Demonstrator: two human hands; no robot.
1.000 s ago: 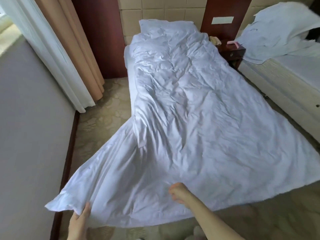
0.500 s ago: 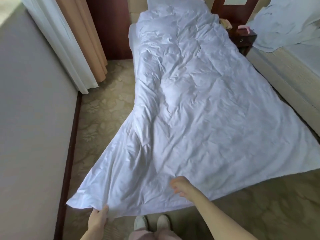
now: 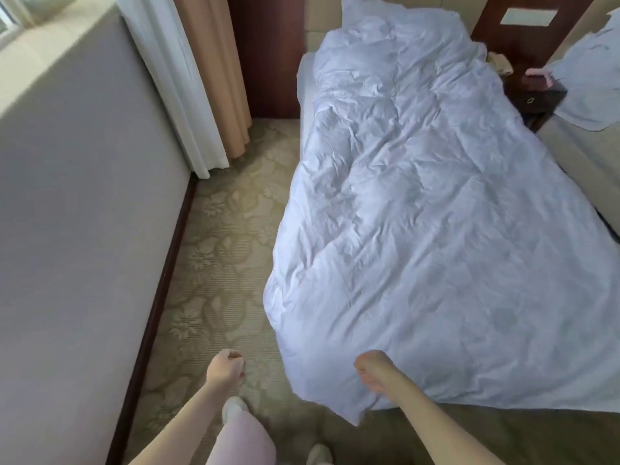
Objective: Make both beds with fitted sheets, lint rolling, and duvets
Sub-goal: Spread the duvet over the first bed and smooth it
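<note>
A white, wrinkled duvet lies spread along the near bed, reaching the pillow end by the headboard. Its foot edge hangs over the bed's end. My right hand grips that foot edge, fingers curled into the fabric. My left hand hovers over the carpet to the left of the bed, fingers loosely curled and holding nothing. The second bed stands at the right with a crumpled white duvet heaped on it.
A grey wall with a dark skirting runs along the left. White and beige curtains hang at the far left corner. A dark nightstand with small items sits between the beds. Patterned carpet lies between wall and bed.
My left hand has let go of the duvet's left corner, which has dropped against the bed's side. The duvet now lies narrower. My right hand still holds the foot edge.
</note>
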